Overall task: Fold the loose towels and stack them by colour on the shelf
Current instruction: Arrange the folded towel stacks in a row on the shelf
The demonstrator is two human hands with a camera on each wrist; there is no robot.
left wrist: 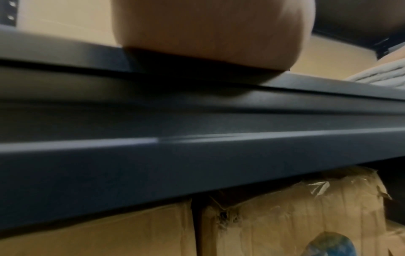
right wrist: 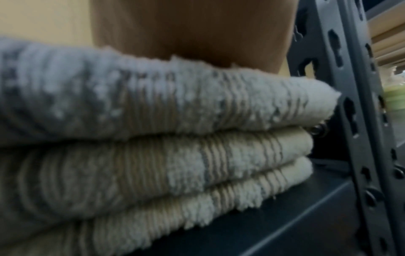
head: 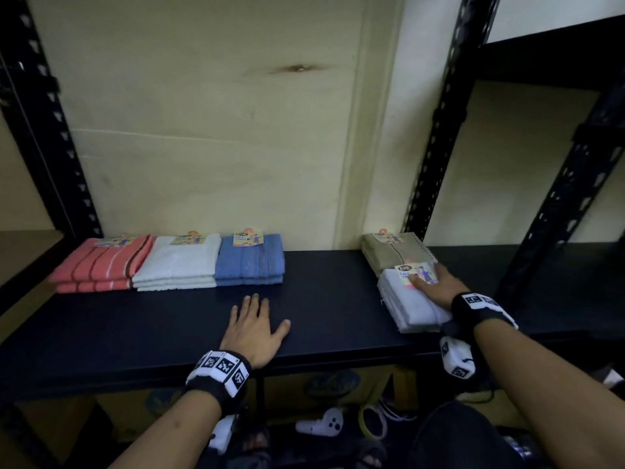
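5 towel stacks (head: 176, 262); 2 hands flat.

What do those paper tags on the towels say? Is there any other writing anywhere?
"EWE": on the tag of the white towel under the right hand.
Below it, blue print starting "Fa"; the rest is too blurred to read.
Tags on the coral, pale, blue and beige stacks: too small to read.
Wristbands: black-and-white code squares, no words.
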